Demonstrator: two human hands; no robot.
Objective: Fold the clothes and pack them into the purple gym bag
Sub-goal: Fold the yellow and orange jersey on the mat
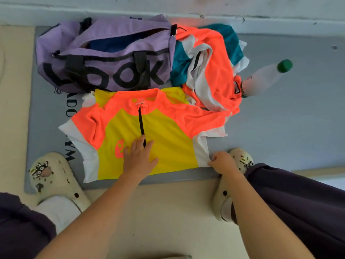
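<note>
Your left hand (139, 156) lay spread flat on the yellow, orange and white zip jersey (149, 126), which was laid out front-up on the grey mat (44, 101). Your right hand (223, 162) pinched the jersey's white side hem. Beyond it the purple gym bag (104, 53) sat unzipped, printed "Look" in black. A heap of orange, teal and white clothes (207, 66) touched the bag's right end. The mat's lettering was partly covered and unreadable.

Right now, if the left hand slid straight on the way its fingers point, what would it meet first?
The left hand lies flat on the yellow jersey; going straight on it would likely meet the black zipper first, then the orange collar.
</note>
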